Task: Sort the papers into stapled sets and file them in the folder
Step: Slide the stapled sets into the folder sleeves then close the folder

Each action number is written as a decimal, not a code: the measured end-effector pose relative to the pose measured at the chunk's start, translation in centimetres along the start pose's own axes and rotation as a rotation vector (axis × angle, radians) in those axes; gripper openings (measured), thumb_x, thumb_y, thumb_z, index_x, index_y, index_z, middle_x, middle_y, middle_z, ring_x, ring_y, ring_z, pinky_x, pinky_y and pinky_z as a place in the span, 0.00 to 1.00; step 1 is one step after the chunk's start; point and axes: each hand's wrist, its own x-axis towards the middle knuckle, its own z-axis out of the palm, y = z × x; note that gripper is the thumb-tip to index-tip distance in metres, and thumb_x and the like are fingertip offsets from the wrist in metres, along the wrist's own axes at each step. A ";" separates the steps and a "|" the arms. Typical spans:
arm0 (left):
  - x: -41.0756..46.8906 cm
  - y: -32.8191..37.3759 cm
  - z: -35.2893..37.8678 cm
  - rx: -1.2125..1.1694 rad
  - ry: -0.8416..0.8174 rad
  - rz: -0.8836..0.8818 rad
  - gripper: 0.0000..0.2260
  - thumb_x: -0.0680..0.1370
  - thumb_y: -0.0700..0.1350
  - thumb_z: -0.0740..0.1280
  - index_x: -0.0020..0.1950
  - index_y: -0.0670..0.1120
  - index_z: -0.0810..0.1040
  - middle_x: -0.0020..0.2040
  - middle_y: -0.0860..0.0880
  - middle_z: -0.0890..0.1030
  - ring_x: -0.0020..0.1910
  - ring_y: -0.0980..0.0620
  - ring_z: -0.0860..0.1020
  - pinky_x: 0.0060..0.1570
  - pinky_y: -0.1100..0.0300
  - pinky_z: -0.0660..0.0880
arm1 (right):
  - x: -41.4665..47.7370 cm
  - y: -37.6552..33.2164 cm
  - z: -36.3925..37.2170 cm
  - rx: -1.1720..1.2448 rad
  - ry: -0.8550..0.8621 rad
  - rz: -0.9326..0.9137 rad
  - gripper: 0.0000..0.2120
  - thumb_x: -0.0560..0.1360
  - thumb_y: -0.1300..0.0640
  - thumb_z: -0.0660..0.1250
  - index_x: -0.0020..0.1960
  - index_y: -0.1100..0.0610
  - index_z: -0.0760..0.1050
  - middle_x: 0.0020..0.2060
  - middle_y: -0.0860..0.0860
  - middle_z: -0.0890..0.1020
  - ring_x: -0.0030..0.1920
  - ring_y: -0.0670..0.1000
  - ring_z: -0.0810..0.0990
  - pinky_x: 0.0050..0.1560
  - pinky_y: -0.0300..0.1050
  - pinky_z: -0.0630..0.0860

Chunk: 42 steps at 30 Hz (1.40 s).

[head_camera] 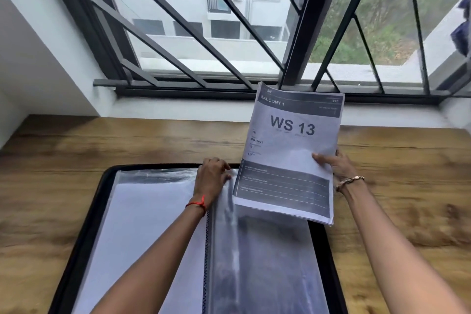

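A black folder (84, 206) with clear plastic sleeves lies open on the wooden table, its spine running down the middle. My left hand (212, 176) pinches the top edge of a clear sleeve (229, 237) near the spine, and the sleeve stands partly lifted. My right hand (334, 163) grips the right edge of a set of papers (290, 153), thumb on the front. The top sheet reads "WS 13" and "Balcony 1". The set is held tilted above the folder's right page, its lower edge over the sleeves. A white sheet sits in the left page's sleeve.
The wooden table (63, 150) runs along a window with black metal bars (305, 23). A white sill and wall stand just behind the table. Bare wood lies left and right of the folder.
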 end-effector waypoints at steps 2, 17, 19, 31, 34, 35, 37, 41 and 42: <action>0.3 -0.1 -0.2 0.000 -0.007 0.004 0.04 0.73 0.41 0.70 0.46 0.43 0.82 0.47 0.46 0.81 0.51 0.45 0.73 0.50 0.53 0.70 | 0.3 0.3 -0.3 0.013 -0.004 -0.003 0.41 0.37 0.50 0.84 0.47 0.58 0.76 0.44 0.52 0.84 0.43 0.50 0.81 0.42 0.40 0.80; -0.3 -0.1 -0.7 0.023 0.068 0.169 0.03 0.71 0.35 0.70 0.40 0.39 0.83 0.42 0.42 0.83 0.41 0.41 0.80 0.41 0.53 0.76 | -0.4 0.1 -0.1 0.025 0.011 0.009 0.17 0.60 0.64 0.77 0.46 0.58 0.75 0.45 0.54 0.83 0.46 0.55 0.81 0.34 0.36 0.79; -0.3 -0.1 -0.7 -0.006 0.071 0.157 0.03 0.72 0.34 0.68 0.40 0.37 0.82 0.44 0.43 0.82 0.42 0.42 0.80 0.40 0.53 0.75 | -0.3 0.1 -0.1 0.023 0.009 0.007 0.26 0.50 0.60 0.82 0.46 0.58 0.76 0.41 0.52 0.84 0.43 0.54 0.82 0.36 0.38 0.80; -0.5 -0.6 -0.1 0.065 -0.108 0.216 0.06 0.74 0.42 0.68 0.50 0.46 0.80 0.53 0.52 0.78 0.58 0.50 0.67 0.45 0.61 0.51 | -0.2 -2.2 0.7 0.085 0.125 -0.127 0.16 0.59 0.68 0.74 0.43 0.56 0.75 0.41 0.50 0.81 0.43 0.53 0.81 0.49 0.46 0.79; -0.9 -0.9 0.4 0.009 0.003 0.250 0.04 0.72 0.41 0.71 0.45 0.46 0.83 0.48 0.50 0.80 0.55 0.47 0.72 0.47 0.59 0.53 | 0.3 -3.5 1.5 0.130 0.180 -0.187 0.13 0.67 0.72 0.70 0.43 0.57 0.74 0.44 0.52 0.80 0.51 0.58 0.77 0.55 0.53 0.77; -1.1 -1.0 0.7 -0.003 0.030 0.262 0.03 0.71 0.40 0.72 0.43 0.47 0.84 0.47 0.50 0.81 0.53 0.47 0.73 0.48 0.57 0.55 | 0.5 -4.0 1.9 0.119 0.187 -0.215 0.13 0.67 0.72 0.70 0.43 0.56 0.74 0.44 0.52 0.80 0.51 0.57 0.77 0.55 0.52 0.77; -1.5 -1.4 1.0 -0.021 0.074 0.287 0.03 0.69 0.40 0.73 0.41 0.47 0.84 0.43 0.50 0.82 0.49 0.49 0.73 0.47 0.54 0.60 | 0.5 -5.1 3.0 0.025 0.192 -0.289 0.14 0.67 0.71 0.71 0.42 0.54 0.74 0.44 0.51 0.79 0.48 0.55 0.77 0.49 0.45 0.79; -2.0 -1.7 1.2 -0.027 0.088 0.346 0.05 0.67 0.41 0.72 0.41 0.49 0.83 0.40 0.53 0.83 0.46 0.55 0.70 0.43 0.52 0.68 | 0.6 -6.5 5.1 -0.131 0.158 -0.401 0.15 0.68 0.71 0.71 0.48 0.56 0.74 0.42 0.49 0.78 0.40 0.47 0.77 0.40 0.33 0.78; -2.1 -1.7 1.2 -0.031 0.085 0.353 0.04 0.67 0.42 0.71 0.40 0.49 0.83 0.40 0.54 0.83 0.46 0.55 0.71 0.44 0.54 0.69 | 0.6 -6.7 5.6 -0.161 0.141 -0.419 0.17 0.68 0.71 0.70 0.52 0.57 0.73 0.41 0.46 0.77 0.39 0.44 0.76 0.38 0.31 0.77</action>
